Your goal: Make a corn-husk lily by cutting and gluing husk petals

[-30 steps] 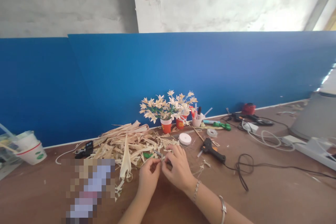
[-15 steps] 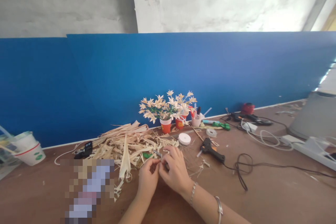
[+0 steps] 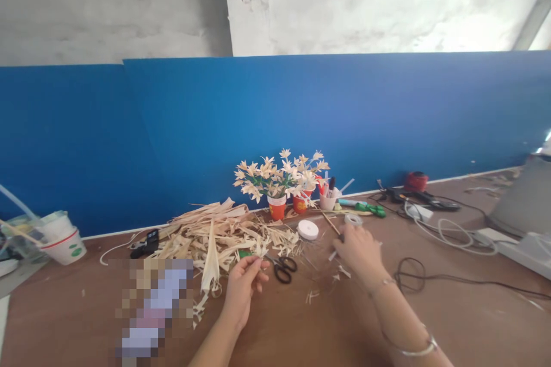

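Observation:
My left hand (image 3: 244, 287) is pinched, thumb against fingers, around a small pale flower-like piece (image 3: 260, 249). Just right of it, black-handled scissors (image 3: 284, 269) lie on the table. My right hand (image 3: 358, 248) reaches down over the glue gun, which it mostly covers; its fingers curl there, and their grip is hidden. Beyond my left hand spreads a heap of dried husk strips (image 3: 202, 235). A white round spool (image 3: 308, 230) sits between the hands, farther back. Pale flowers (image 3: 269, 175) stand in a red cup (image 3: 276, 208), with a second red cup (image 3: 301, 202) beside it.
A roll of tape (image 3: 353, 219) is behind my right hand. A small cup with pens (image 3: 328, 200) stands near the blue partition (image 3: 301, 109). Black cable (image 3: 456, 278) and a power strip (image 3: 523, 252) lie at right. A white cup (image 3: 66, 246) is at left.
My right hand has moved away from my left hand to the glue gun on the right. The scissors now lie on the table, uncovered. The view has shifted slightly.

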`<state>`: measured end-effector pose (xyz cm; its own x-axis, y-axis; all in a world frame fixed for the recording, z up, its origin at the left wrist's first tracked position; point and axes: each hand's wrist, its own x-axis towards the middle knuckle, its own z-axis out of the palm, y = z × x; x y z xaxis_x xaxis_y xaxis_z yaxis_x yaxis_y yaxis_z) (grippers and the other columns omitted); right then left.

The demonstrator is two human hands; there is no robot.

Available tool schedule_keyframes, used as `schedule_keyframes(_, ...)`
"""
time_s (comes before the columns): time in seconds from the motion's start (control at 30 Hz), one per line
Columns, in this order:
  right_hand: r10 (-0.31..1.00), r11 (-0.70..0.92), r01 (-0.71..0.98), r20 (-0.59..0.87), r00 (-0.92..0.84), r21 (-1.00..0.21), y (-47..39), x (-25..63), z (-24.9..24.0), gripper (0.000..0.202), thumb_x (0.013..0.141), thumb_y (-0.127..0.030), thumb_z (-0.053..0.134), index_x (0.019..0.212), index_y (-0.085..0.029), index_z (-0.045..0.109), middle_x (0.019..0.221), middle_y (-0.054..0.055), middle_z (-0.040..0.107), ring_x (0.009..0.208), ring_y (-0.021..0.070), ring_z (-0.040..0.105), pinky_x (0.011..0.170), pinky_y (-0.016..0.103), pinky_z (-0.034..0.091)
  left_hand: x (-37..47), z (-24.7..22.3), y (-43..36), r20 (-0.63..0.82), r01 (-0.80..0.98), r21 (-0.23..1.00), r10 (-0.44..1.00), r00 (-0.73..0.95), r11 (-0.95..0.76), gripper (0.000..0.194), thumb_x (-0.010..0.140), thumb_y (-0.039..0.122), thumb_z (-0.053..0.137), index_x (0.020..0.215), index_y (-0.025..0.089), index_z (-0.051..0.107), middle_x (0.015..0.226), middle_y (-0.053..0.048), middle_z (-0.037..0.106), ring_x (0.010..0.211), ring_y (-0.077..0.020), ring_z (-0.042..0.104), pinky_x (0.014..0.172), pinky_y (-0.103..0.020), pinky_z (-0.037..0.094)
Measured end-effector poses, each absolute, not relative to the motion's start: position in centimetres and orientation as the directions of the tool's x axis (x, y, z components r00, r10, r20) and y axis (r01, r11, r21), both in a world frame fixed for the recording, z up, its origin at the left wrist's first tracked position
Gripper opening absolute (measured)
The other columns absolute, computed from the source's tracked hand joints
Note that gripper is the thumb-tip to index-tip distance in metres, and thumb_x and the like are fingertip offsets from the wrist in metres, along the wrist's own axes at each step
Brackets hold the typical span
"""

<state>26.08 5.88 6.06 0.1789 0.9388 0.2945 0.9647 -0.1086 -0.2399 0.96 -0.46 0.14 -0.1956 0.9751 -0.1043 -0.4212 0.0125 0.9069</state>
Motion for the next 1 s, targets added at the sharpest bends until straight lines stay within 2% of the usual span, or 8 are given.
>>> schedule_keyframes(0.1, 0.934, -0.315, 0.936, 0.125, 0.336, -0.158, 6.6, 29.1, 5.3, 0.035, 0.072, -0.027, 0.052, 0.101, -0.008, 0.058, 0.105, 0.022, 0.056, 0.102, 0.036, 0.052, 0.077, 0.044, 0.038, 1.0, 0.4, -0.4, -0.184, -0.503, 0.862, 0.964, -0.193, 0.064, 0.018, 0.071, 0.019, 0.069, 0.084, 0.013, 0.059, 0.081, -0.008, 0.071, 0.062, -0.0103, 0.066, 0.048, -0.014, 0.047)
schedule_keyframes(0.23, 0.929, -0.37, 0.922, -0.042, 0.368, -0.116, 6.7, 30.1, 4.4, 0.037, 0.07, -0.02, 0.052, 0.105, -0.008, 0.056, 0.111, 0.022, 0.056, 0.108, 0.0348, 0.051, 0.082, 0.045, 0.038, 1.0, 0.8, -0.4, -0.237, -0.563, 0.822, 0.952, -0.194, 0.09, 0.008, 0.076, 0.006, 0.061, 0.083, 0.012, 0.06, 0.085, -0.01, 0.071, 0.075, -0.0115, 0.068, 0.061, -0.015, 0.053)
schedule_keyframes(0.3, 0.928, -0.372, 0.92, -0.093, 0.362, -0.126, 6.8, 30.0, 4.2, 0.035, 0.071, -0.017, 0.049, 0.105, -0.009, 0.055, 0.11, 0.021, 0.058, 0.108, 0.0337, 0.052, 0.083, 0.045, 0.038, 1.0, 0.9, -0.5, -0.248, -0.558, 0.824, 0.95, -0.19, 0.103, 0.007, 0.077, 0.006, 0.061, 0.08, 0.011, 0.06, 0.084, -0.009, 0.071, 0.074, -0.0111, 0.068, 0.06, -0.014, 0.053)
schedule_keyframes(0.43, 0.922, -0.384, 0.909, -0.125, 0.367, -0.161, 7.3, 29.6, 3.8, 0.033, 0.073, -0.015, 0.045, 0.105, -0.011, 0.051, 0.105, 0.02, 0.061, 0.106, 0.0318, 0.055, 0.083, 0.045, 0.038, 0.9, 0.7, -0.6, -0.201, -0.5, 0.86, 0.969, -0.145, 0.103, 0.012, 0.074, 0.017, 0.067, 0.082, 0.013, 0.059, 0.083, -0.008, 0.071, 0.06, -0.0093, 0.066, 0.042, -0.011, 0.045)
schedule_keyframes(0.63, 0.929, -0.369, 0.898, -0.062, 0.365, -0.239, 7.7, 29.6, 3.4, 0.035, 0.075, -0.02, 0.043, 0.108, -0.008, 0.046, 0.109, 0.022, 0.058, 0.103, 0.0333, 0.056, 0.082, 0.046, 0.039, 0.9, 0.2, -0.4, -0.148, -0.454, 0.889, 0.978, -0.144, 0.068, 0.028, 0.066, 0.03, 0.073, 0.081, 0.013, 0.057, 0.08, -0.006, 0.071, 0.051, -0.006, 0.061, 0.033, -0.009, 0.034)
schedule_keyframes(0.77, 0.943, -0.322, 0.91, -0.006, 0.332, -0.26, 7.5, 29.5, 4.1, 0.04, 0.076, -0.035, 0.046, 0.111, -0.015, 0.048, 0.105, 0.019, 0.06, 0.096, 0.0335, 0.059, 0.076, 0.044, 0.042, 0.9, 0.2, -0.4, -0.138, -0.438, 0.897, 0.978, -0.156, 0.057, 0.033, 0.065, 0.034, 0.073, 0.083, 0.014, 0.055, 0.079, -0.006, 0.071, 0.048, -0.0057, 0.059, 0.03, -0.009, 0.029)
schedule_keyframes(0.87, 0.957, -0.237, 0.92, 0.088, 0.277, -0.311, 7.4, 29.1, 4.7, 0.038, 0.078, -0.045, 0.045, 0.107, -0.021, 0.054, 0.097, 0.014, 0.064, 0.089, 0.0315, 0.061, 0.068, 0.039, 0.043, 0.9, 0.3, -0.5, -0.151, -0.434, 0.898, 0.975, -0.161, 0.068, 0.033, 0.067, 0.035, 0.071, 0.086, 0.015, 0.053, 0.077, -0.006, 0.071, 0.049, -0.0062, 0.06, 0.033, -0.009, 0.033)
schedule_keyframes(1.0, 0.941, 0.019, 0.9, 0.311, 0.131, -0.436, 7.3, 27.9, 5.1, 0.026, 0.077, -0.032, 0.046, 0.097, -0.021, 0.058, 0.089, 0.01, 0.063, 0.078, 0.0247, 0.06, 0.061, 0.03, 0.041, 0.9, 0.3, -0.5, -0.177, -0.442, 0.893, 0.967, -0.181, 0.08, 0.033, 0.068, 0.035, 0.071, 0.088, 0.016, 0.051, 0.074, -0.005, 0.071, 0.049, -0.0069, 0.061, 0.036, -0.01, 0.037)
